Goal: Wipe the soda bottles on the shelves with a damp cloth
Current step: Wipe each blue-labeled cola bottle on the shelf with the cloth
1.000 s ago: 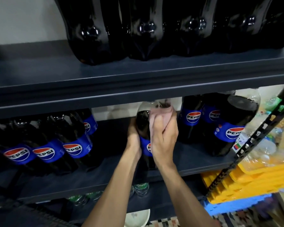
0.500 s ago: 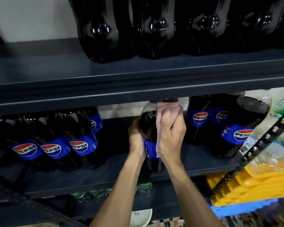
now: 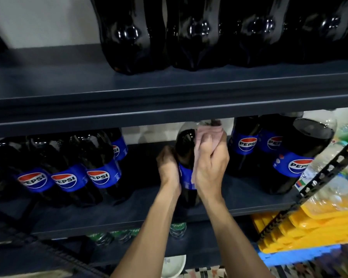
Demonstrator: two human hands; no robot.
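change: both hands stay on the same soda bottle (image 3: 184, 145), pink cloth (image 3: 208, 133) still at its shoulder
where: bottle stands mid-width on middle shelf (image 3: 129, 213), near front edge
axis: long axis upright, neck up
left hand (image 3: 168, 165): fingers curled round the blue label band
right hand (image 3: 209, 167): fingers curled, gripping cloth against bottle
writing: "PEPSI" on neighbour bottles (image 3: 247, 144) toward both shelf ends; held label unreadable

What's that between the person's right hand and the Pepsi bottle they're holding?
A pinkish cloth: the right hand holds it against the bottle, which the left hand grips from the other side. The head view shows it.
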